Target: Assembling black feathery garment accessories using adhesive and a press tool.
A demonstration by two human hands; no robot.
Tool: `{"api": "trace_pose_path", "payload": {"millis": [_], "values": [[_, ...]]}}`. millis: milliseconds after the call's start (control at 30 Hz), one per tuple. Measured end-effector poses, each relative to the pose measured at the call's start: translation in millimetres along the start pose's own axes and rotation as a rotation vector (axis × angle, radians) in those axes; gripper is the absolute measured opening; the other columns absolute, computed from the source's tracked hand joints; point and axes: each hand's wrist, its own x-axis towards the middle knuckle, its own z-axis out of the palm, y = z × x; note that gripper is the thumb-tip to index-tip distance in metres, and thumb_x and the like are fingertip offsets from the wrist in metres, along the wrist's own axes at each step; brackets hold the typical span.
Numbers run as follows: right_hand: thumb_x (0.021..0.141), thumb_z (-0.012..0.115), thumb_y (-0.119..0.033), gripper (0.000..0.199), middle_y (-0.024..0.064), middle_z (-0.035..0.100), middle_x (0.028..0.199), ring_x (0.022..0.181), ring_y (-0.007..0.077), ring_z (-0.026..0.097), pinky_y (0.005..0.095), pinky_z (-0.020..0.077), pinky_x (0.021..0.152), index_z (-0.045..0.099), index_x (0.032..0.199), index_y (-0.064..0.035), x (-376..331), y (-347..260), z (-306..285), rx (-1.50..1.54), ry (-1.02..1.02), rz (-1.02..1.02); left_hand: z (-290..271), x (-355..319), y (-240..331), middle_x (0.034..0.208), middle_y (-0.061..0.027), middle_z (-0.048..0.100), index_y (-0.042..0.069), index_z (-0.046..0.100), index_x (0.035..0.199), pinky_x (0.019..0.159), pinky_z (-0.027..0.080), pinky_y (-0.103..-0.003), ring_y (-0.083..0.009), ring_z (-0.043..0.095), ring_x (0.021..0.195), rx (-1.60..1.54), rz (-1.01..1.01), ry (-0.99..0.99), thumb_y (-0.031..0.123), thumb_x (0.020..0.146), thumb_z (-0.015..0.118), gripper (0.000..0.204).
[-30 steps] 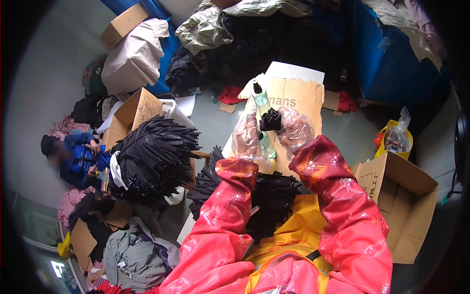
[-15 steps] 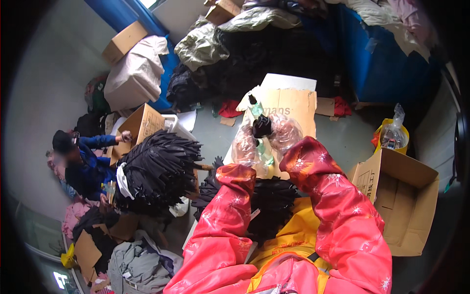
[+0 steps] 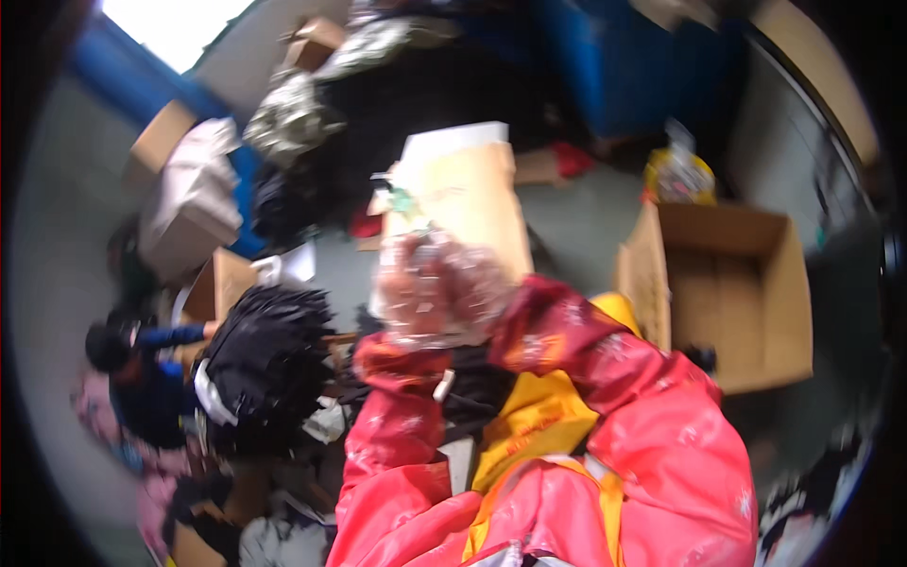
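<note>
My left hand [image 3: 407, 283] and my right hand [image 3: 475, 283] are close together in loose clear plastic coverings. Both are over the near part of a cardboard-topped board [image 3: 463, 184]. Motion smears the fingers, so I cannot make out whether anything is between them. Just beyond the left hand, a small green translucent thing [image 3: 402, 199] stands at the board's left edge, too blurred to name. Below the hands, partly hidden by my red sleeves, lies a heap of black cloth pieces [image 3: 480, 387].
An open cardboard box [image 3: 727, 293] stands to the right, with a yellow container [image 3: 682, 175] behind it. On the left, a person in blue [image 3: 151, 373] is beside a large bundle of black strips [image 3: 269, 359]. A blue bin [image 3: 642, 71] stands at the back.
The view has swung right. My hands have drawn together and nearer to my body. The small black bundle seen between them earlier no longer shows.
</note>
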Motion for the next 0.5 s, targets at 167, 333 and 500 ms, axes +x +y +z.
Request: {"api": "trace_pose_path", "payload": {"millis": [167, 333, 500], "values": [[0.077, 0.064, -0.016, 0.043, 0.0144, 0.064, 0.085, 0.078, 0.0268, 0.064, 0.0386, 0.0516, 0.071, 0.054, 0.117, -0.0027, -40, -8, -14, -0.066, 0.044, 0.067, 21, -36, 15, 0.072, -0.0141, 0.059, 0.002, 0.059, 0.088, 0.055, 0.044, -0.041, -0.0273, 0.058, 0.063, 0.495, 0.155, -0.165, 0.024, 0.099, 0.044, 0.029], [0.079, 0.060, -0.014, 0.045, 0.0149, 0.064, 0.080, 0.075, 0.0247, 0.064, 0.0392, 0.0513, 0.068, 0.051, 0.121, -0.0011, -77, -8, -55, -0.138, 0.076, 0.152, 93, -48, 28, 0.077, -0.0163, 0.060, 0.001, 0.059, 0.088, 0.060, 0.046, -0.041, -0.0294, 0.058, 0.068, 0.720, 0.509, -0.156, 0.024, 0.099, 0.045, 0.029], [0.071, 0.064, -0.014, 0.051, 0.0124, 0.064, 0.079, 0.067, 0.0282, 0.060, 0.0423, 0.0492, 0.064, 0.053, 0.121, -0.0106, -132, 33, -134, -0.416, 0.161, 0.577, 149, -46, 22, 0.127, -0.0162, 0.050, 0.008, 0.040, 0.141, 0.091, 0.046, -0.039, -0.0268, 0.054, 0.113, -0.232, -0.297, -0.375, 0.057, 0.089, 0.057, 0.074]]}}
